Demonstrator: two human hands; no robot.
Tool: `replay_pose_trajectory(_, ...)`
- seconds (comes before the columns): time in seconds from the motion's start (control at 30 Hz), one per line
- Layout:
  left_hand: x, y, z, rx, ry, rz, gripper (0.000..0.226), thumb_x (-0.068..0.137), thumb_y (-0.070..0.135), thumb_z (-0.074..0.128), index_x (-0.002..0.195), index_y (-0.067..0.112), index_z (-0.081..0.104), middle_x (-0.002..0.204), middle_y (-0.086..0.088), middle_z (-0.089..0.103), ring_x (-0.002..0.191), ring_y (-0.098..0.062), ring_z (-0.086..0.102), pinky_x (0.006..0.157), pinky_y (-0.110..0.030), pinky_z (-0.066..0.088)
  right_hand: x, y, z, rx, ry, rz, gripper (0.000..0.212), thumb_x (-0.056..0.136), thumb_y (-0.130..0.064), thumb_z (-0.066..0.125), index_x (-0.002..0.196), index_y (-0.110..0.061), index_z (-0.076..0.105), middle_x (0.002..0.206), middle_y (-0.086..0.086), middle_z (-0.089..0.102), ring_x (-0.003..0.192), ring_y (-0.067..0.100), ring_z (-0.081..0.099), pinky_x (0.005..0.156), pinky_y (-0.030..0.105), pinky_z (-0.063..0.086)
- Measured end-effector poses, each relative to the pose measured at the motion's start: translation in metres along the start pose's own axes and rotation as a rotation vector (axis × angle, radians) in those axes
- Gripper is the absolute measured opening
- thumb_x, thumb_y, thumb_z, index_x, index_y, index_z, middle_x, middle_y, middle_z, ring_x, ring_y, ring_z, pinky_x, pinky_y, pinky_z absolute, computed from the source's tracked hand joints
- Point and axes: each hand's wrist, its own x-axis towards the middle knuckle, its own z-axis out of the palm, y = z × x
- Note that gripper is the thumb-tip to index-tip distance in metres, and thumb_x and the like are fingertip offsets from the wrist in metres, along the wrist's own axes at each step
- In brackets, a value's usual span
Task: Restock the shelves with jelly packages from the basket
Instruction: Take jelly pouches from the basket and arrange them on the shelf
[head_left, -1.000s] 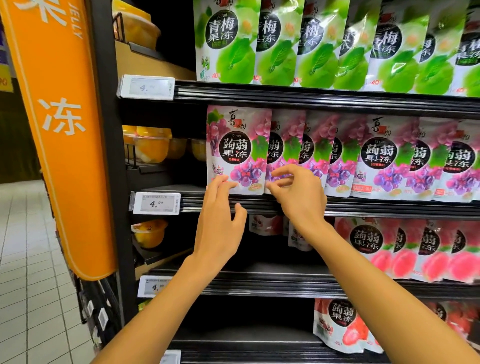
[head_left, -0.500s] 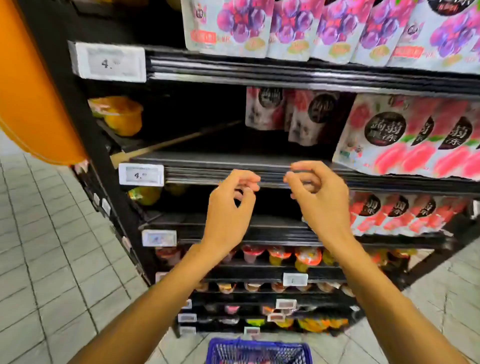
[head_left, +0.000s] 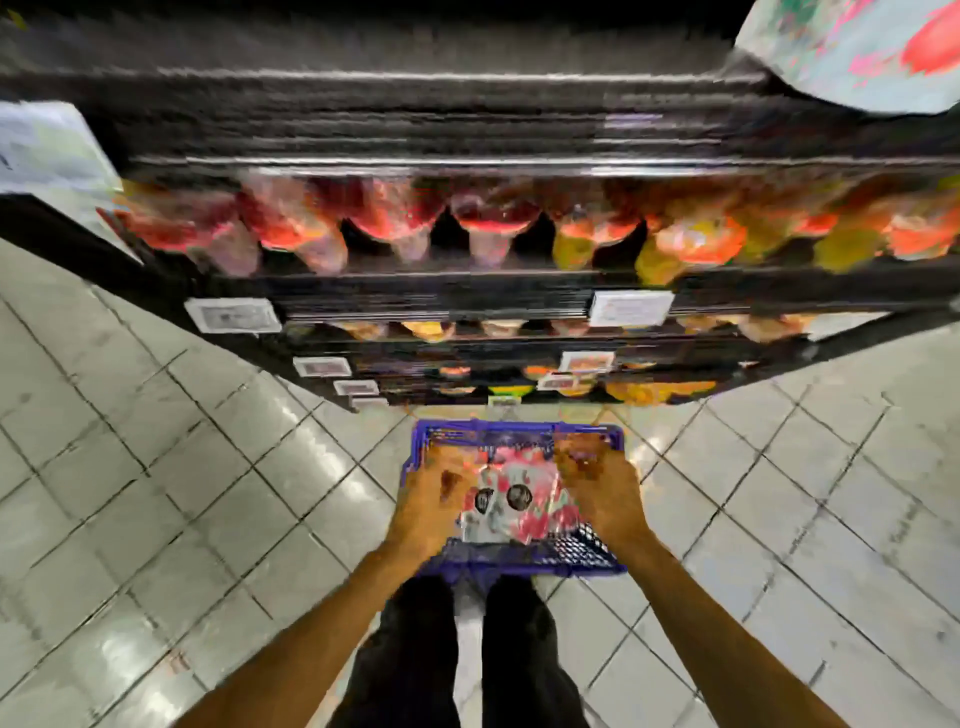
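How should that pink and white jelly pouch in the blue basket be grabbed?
Probably by its two side edges, coming down from above. The pink and white plastic jelly pouch lies face up in the blue mesh basket on the floor, open only at the top; the left hand and right hand flank it.

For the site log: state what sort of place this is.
Most likely a supermarket aisle: black tiered shelves stocked with rows of colourful jelly cups, white rectangular price tags clipped along the shelf edges, and a blue plastic mesh shopping basket on the pale tiled floor.
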Motion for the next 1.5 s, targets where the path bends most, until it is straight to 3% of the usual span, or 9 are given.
replay_pose_trajectory(0.23, 0.040, -0.181, 0.099, 0.069, -0.089, -0.273, 0.012, 0.090, 0.007, 0.059, 0.095, 0.001, 0.068, 0.090, -0.018, 0.069, 0.084, -0.025, 0.063, 0.081, -0.042, 0.051, 0.069, 0.175, 0.094, -0.095, -0.101, 0.195, 0.043, 0.091, -0.007, 0.061, 0.076, -0.042, 0.044, 0.080, -0.007, 0.055, 0.081, 0.013, 0.051, 0.078, 0.029, 0.045)
replay_pose_trajectory(0.43, 0.090, -0.309, 0.187, 0.183, -0.202, -0.359, 0.013, 0.088, 0.001, 0.058, 0.096, -0.004, 0.067, 0.090, -0.024, 0.068, 0.084, -0.035, 0.066, 0.078, -0.041, 0.050, 0.155, 0.313, 0.181, -0.200, -0.087, 0.246, 0.013, 0.085, 0.007, 0.060, 0.088, 0.004, 0.073, 0.091, 0.017, 0.072, 0.082, 0.014, 0.058, 0.069, 0.010, 0.038)
replay_pose_trajectory(0.63, 0.135, -0.389, 0.253, 0.198, -0.209, -0.483, 0.017, 0.094, 0.019, 0.056, 0.108, 0.015, 0.065, 0.102, 0.000, 0.062, 0.097, -0.022, 0.059, 0.086, -0.029, 0.045, 0.224, 0.409, 0.245, -0.237, -0.071, 0.413, 0.018, 0.088, -0.013, 0.062, 0.098, -0.003, 0.074, 0.103, 0.018, 0.072, 0.096, 0.033, 0.068, 0.078, 0.034, 0.050)
replay_pose_trajectory(0.8, 0.159, -0.412, 0.297, 0.157, -0.175, -0.505, 0.042, 0.093, 0.016, 0.060, 0.133, 0.006, 0.053, 0.137, -0.011, 0.050, 0.120, -0.029, 0.053, 0.098, -0.033, 0.044, 0.248, 0.440, 0.274, 0.175, 0.044, 0.713, 0.023, 0.079, -0.019, 0.080, 0.093, -0.003, 0.070, 0.078, 0.008, 0.068, 0.070, 0.018, 0.067, 0.071, 0.030, 0.057)
replay_pose_trajectory(0.93, 0.170, -0.407, 0.304, 0.118, -0.133, -0.484, 0.030, 0.095, 0.029, 0.057, 0.120, 0.013, 0.062, 0.115, -0.003, 0.063, 0.093, -0.021, 0.063, 0.070, -0.023, 0.048, 0.241, 0.443, 0.278, 0.300, 0.089, 0.656, 0.014, 0.078, -0.008, 0.078, 0.075, -0.002, 0.066, 0.075, 0.024, 0.066, 0.069, 0.025, 0.057, 0.069, 0.043, 0.050)
replay_pose_trajectory(1.07, 0.178, -0.397, 0.294, 0.117, -0.135, -0.507, 0.047, 0.096, 0.046, 0.053, 0.124, 0.010, 0.059, 0.121, -0.008, 0.063, 0.111, -0.024, 0.056, 0.098, -0.031, 0.043, 0.230, 0.439, 0.272, 0.570, -0.110, 0.518, 0.029, 0.089, 0.001, 0.064, 0.061, -0.008, 0.062, 0.060, 0.011, 0.055, 0.063, 0.022, 0.049, 0.061, 0.034, 0.042)
replay_pose_trajectory(1.27, 0.173, -0.391, 0.271, -0.237, -0.189, -0.776, 0.065, 0.074, 0.025, 0.083, 0.130, 0.004, 0.054, 0.108, -0.002, 0.066, 0.103, -0.014, 0.060, 0.090, -0.016, 0.043, 0.230, 0.426, 0.266, 0.604, -0.233, 0.519, 0.020, 0.096, -0.019, 0.059, 0.083, -0.007, 0.069, 0.076, 0.009, 0.067, 0.073, 0.025, 0.060, 0.073, 0.038, 0.050)
replay_pose_trajectory(1.37, 0.172, -0.398, 0.262, -0.216, -0.083, -0.765, 0.060, 0.072, 0.025, 0.085, 0.124, 0.007, 0.062, 0.119, -0.008, 0.068, 0.114, -0.024, 0.061, 0.100, -0.034, 0.049, 0.239, 0.433, 0.268, 0.470, 0.098, 0.604, 0.010, 0.094, -0.014, 0.062, 0.097, -0.005, 0.068, 0.090, 0.007, 0.069, 0.073, 0.022, 0.063, 0.073, 0.034, 0.057)
replay_pose_trajectory(1.5, 0.177, -0.408, 0.254, -0.319, 0.034, -0.806, 0.055, 0.071, 0.024, 0.085, 0.118, 0.007, 0.063, 0.116, -0.008, 0.069, 0.104, -0.020, 0.062, 0.084, -0.026, 0.047, 0.246, 0.449, 0.267, 0.149, 0.276, 0.758, 0.025, 0.084, -0.016, 0.074, 0.102, -0.005, 0.060, 0.099, 0.010, 0.068, 0.082, 0.023, 0.066, 0.077, 0.037, 0.059)
